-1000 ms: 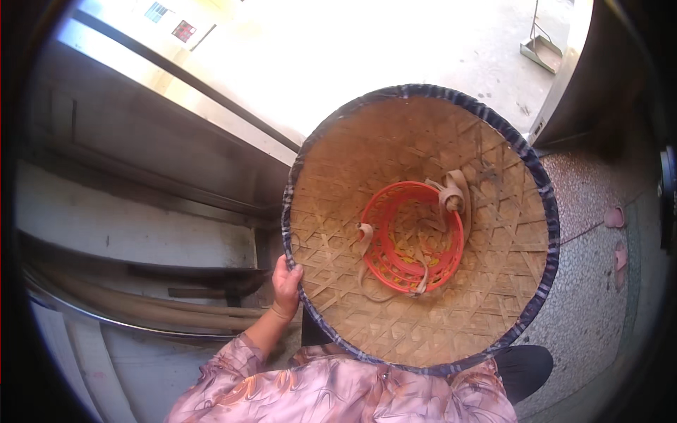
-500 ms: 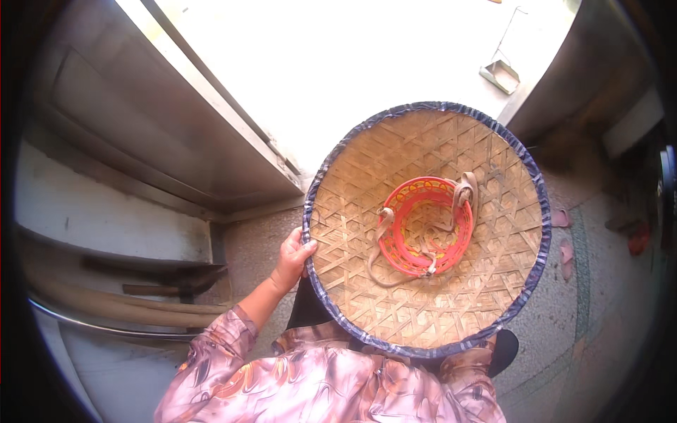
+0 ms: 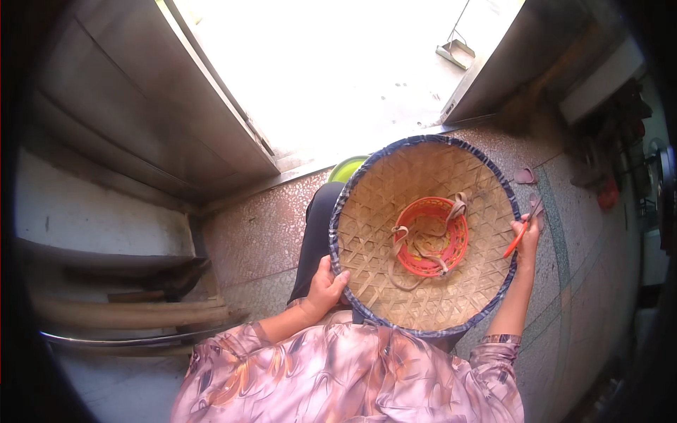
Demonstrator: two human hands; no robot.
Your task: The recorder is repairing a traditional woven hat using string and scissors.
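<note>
A wide woven bamboo hat (image 3: 367,233) is turned with its hollow inside toward me, its rim bound in dark blue patterned cloth. At its centre sits a red plastic headband basket (image 3: 431,268) with pale cloth straps (image 3: 458,206) tied to it. My left hand (image 3: 324,290) is closed on the hat's lower left rim, thumb on the inner side. At the right rim, my right hand (image 3: 527,240) is closed round scissors (image 3: 513,243) with orange handles; their grey blades point up and away. Whether that hand also presses on the rim, I cannot tell.
A green round object (image 3: 345,169) shows partly behind the hat, beside my knee (image 3: 314,229). Door panels stand at both sides of a bright doorway, with a dustpan (image 3: 457,53) outside. Wooden poles (image 3: 134,315) lie at the left. A pink slipper (image 3: 525,176) is on the floor right.
My right hand has come into view at the hat's right side with the orange-handled scissors. The hat now sits lower in view and tilts more. My left hand stays on its rim.
</note>
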